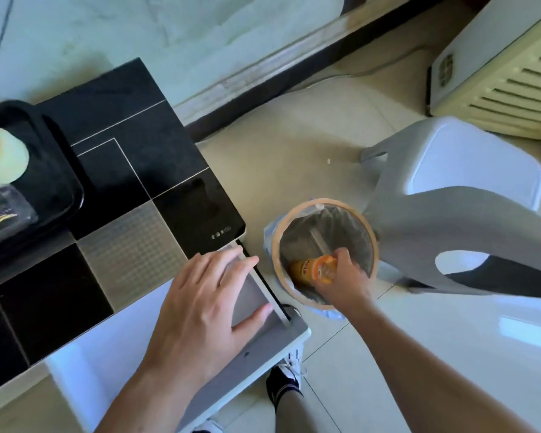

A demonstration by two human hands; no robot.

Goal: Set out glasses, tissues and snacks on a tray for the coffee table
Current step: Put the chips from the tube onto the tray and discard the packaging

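Tray (60, 170) sits on the worktop (132, 189) at far left, partly loaded: a pale round item (0, 157) and a clear container (7, 207) are visible; contents unclear. Right hand (341, 276) grips an orange packet (313, 268) over the bin (325, 254). Left hand (206, 304) rests flat, fingers straight, on the worktop edge. Glasses and tissues not confirmed; work appears incomplete.

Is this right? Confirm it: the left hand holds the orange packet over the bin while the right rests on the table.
Hands are swapped. In the head view, the right hand holds the orange packet over the bin; the left hand rests on the table.
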